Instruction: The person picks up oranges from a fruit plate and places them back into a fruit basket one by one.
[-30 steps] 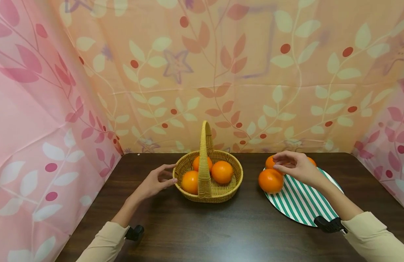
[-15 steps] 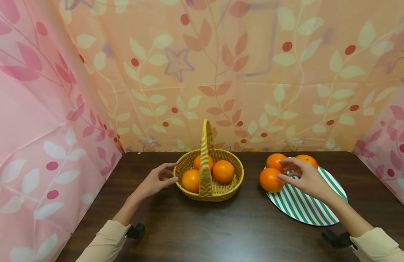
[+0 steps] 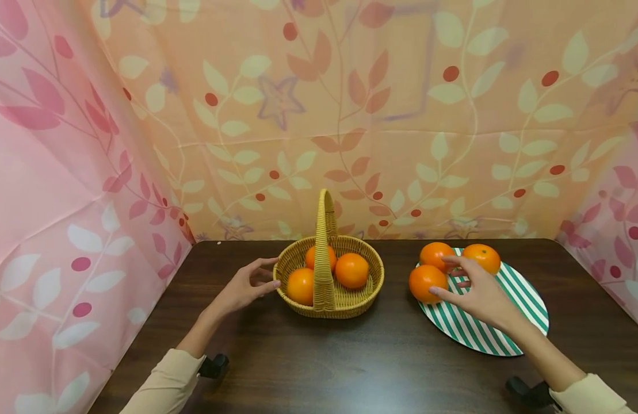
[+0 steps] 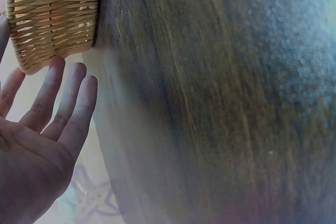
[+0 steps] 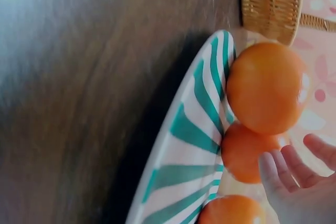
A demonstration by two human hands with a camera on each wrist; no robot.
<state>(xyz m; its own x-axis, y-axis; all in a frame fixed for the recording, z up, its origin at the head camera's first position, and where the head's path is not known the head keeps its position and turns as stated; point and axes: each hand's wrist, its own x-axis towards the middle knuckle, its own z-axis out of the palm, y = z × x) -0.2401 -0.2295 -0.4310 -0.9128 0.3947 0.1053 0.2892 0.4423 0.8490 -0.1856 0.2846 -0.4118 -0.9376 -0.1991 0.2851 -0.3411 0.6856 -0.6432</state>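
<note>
A yellow wicker basket (image 3: 350,310) with a tall handle stands mid-table and holds three oranges (image 3: 352,271). At its left side is my left hand (image 3: 246,287), thumb and fingertips right at the rim, fingers loosely spread. In the left wrist view those fingers reach to the basket's woven wall (image 4: 58,17). To the right, three more oranges sit on a green-and-white striped plate (image 3: 484,330). My right hand (image 3: 481,293) hovers over this plate, thumb at the front orange (image 3: 426,283) and fingers overlapping the back-left orange (image 3: 436,256). Its fingers are spread, not wrapped round any fruit.
The back-right orange (image 3: 482,259) lies beyond the right hand on the plate. Dark wooden tabletop (image 3: 319,368) spreads in front of the basket and between it and the plate. A floral cloth (image 3: 319,115) hangs behind the table and along both sides.
My right hand has come down and forward from the back of the plate toward the front orange, uncovering the back ones. The left hand has stayed at the basket.
</note>
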